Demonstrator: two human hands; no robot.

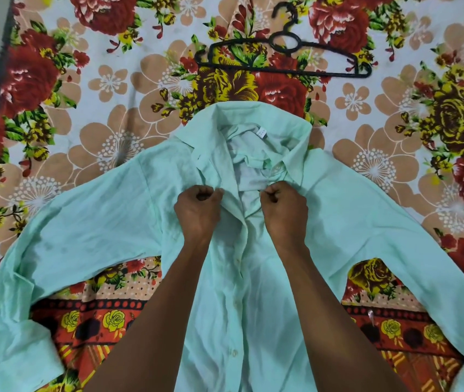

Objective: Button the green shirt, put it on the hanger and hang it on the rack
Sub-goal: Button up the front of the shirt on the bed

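Green shirt: lies front up on the flowered bedsheet, collar away from the person, sleeves spread to both sides; placket closed along the lower and middle front, with several buttons seemingly fastened; upper front open below the collar, the pale inner back panel and a small white label showing in the gap. Left hand: curled shut, pinching the left edge of the open front at chest height. Right hand: likewise closed, pinching the opposite edge; the two hands near each other, the gap between the edges narrow. Judged stage: buttoning well advanced, the top one or two buttons left; whether one is in the fingers now cannot be told. Hanger: black, flat on the bedsheet beyond the collar, apart from the shirt, untouched; hanging steps not yet begun. Rack: not in view.
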